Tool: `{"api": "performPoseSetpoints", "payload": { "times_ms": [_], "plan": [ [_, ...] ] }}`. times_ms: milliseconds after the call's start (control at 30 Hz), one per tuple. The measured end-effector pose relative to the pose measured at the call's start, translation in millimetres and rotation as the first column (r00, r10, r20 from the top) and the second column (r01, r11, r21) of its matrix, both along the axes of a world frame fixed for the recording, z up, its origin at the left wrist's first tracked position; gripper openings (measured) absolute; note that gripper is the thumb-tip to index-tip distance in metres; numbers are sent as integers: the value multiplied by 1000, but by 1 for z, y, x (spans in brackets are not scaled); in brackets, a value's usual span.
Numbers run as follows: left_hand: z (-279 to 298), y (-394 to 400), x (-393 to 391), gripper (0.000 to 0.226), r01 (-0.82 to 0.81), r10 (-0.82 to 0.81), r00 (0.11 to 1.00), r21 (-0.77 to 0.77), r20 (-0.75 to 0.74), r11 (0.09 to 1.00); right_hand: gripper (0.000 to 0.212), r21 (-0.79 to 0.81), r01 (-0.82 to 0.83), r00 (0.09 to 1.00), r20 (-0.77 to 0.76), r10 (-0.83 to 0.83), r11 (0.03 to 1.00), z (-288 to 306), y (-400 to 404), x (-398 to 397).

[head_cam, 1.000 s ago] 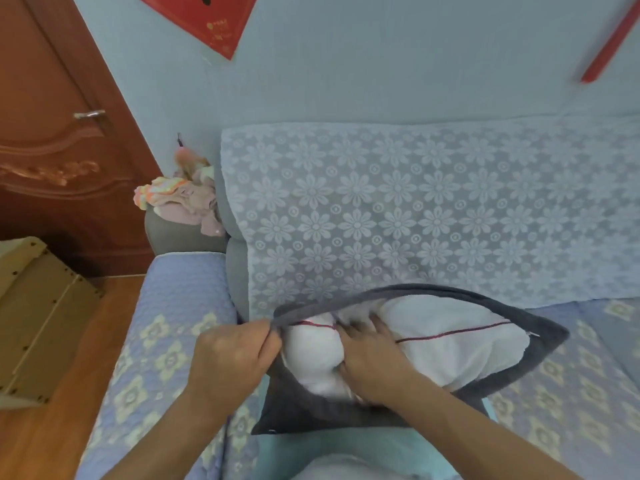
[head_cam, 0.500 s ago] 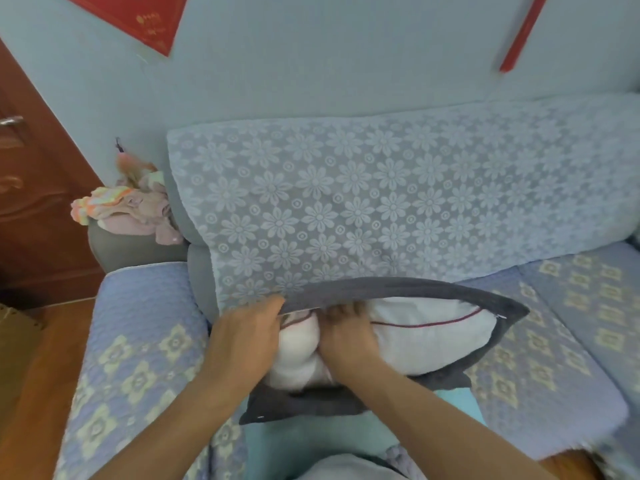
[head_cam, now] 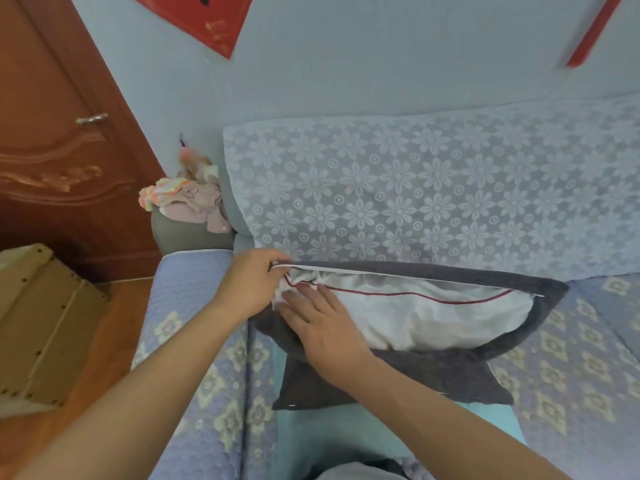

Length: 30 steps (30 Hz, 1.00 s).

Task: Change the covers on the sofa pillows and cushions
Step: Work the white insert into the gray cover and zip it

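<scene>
Left hand [head_cam: 251,285] grip: narrow pinch on the far-left end of the grey cover [head_cam: 433,372], at the corner where the white zipper edge [head_cam: 398,274] starts; it holds that lip up and taut, presumably so the mouth stays open. Right hand [head_cam: 320,325]: fingers nearly straight, laid flat on the left end of the white pillow insert [head_cam: 433,320], holding nothing; it appears to press the bunched corner of the insert down into the cover's corner. Insert is mostly inside the cover, its white face with the red piping line [head_cam: 415,294] showing through the open mouth from left corner to right corner. Zipper not yet closed, and I cannot make out its slider. Cover plus insert lie on the sofa seat [head_cam: 207,375], far edge against the lace-draped sofa backrest [head_cam: 415,195], which braces the pillow against the push. Judgement: stuffing stage near done; corner seating, then zipping, remain. A bundle of clothes [head_cam: 187,202] sits on the left armrest, well apart.
</scene>
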<state>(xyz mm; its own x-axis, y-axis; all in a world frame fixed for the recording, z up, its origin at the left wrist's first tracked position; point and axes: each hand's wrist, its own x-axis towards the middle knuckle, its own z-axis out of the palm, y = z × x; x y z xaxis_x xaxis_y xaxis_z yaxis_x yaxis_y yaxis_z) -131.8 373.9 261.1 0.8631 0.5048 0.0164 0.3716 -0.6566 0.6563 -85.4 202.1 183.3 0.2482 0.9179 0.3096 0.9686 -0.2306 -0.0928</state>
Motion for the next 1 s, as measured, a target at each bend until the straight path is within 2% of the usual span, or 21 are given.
{"api": "performPoseSetpoints", "payload": {
  "times_ms": [100,133,200,267,300,367,433,533,600,667,700,733,800,867,933,967,1000],
  "plan": [
    [-14,2,-18,22,-75,117,983,268,-144,961,56,-32,5,999,-47,-7,999,-6,5,9],
    [-22,1,-28,19,-117,176,965,284,-192,952,64,-32,41,997,-66,-43,999,-4,5,8],
    [-41,-6,-52,17,-243,294,919,209,-264,947,75,-32,140,987,-78,-142,990,0,5,5],
    [-55,-16,-71,24,-370,395,879,140,-266,918,79,-35,196,979,-55,-198,980,-1,8,4],
    [-58,-20,-77,26,-391,418,874,154,-246,908,81,-44,204,977,-51,-206,978,-1,10,4],
    [-60,-20,-81,34,-375,424,884,243,-197,895,82,-75,183,979,-82,-189,980,-3,12,1],
    [-52,-14,-77,38,-337,395,903,290,-169,896,70,-58,93,987,-128,-100,994,-4,9,0],
    [-26,-12,-61,38,-183,259,946,337,-196,924,49,-8,-82,994,-79,82,997,-6,9,4],
    [-8,-27,-50,38,-39,149,960,414,-238,909,39,-100,-128,989,65,135,987,-8,18,10],
    [0,-49,-44,39,81,47,966,468,-256,880,35,-286,-46,949,286,131,957,-11,28,12],
    [0,-52,-43,40,87,29,969,454,-243,887,35,-352,13,926,357,121,936,-12,30,11],
    [-4,-48,-41,41,65,35,974,422,-223,904,35,-368,21,923,365,124,930,-14,30,12],
    [-18,-27,-35,43,-1,70,984,383,-166,924,31,-283,-100,961,221,166,954,-18,21,15],
    [-31,-12,-27,41,39,20,989,382,-149,923,36,-149,-198,980,-16,198,969,-10,8,11],
    [-41,-12,-16,44,129,-91,988,339,-126,932,46,33,-155,956,-247,159,987,4,-9,11],
    [-43,-16,-12,48,176,-141,982,344,-125,922,49,114,-92,945,-303,123,989,12,-20,14],
    [-43,-22,-8,52,223,-178,972,380,-152,898,49,194,-5,953,-296,63,981,17,-33,20]
  ]
}}
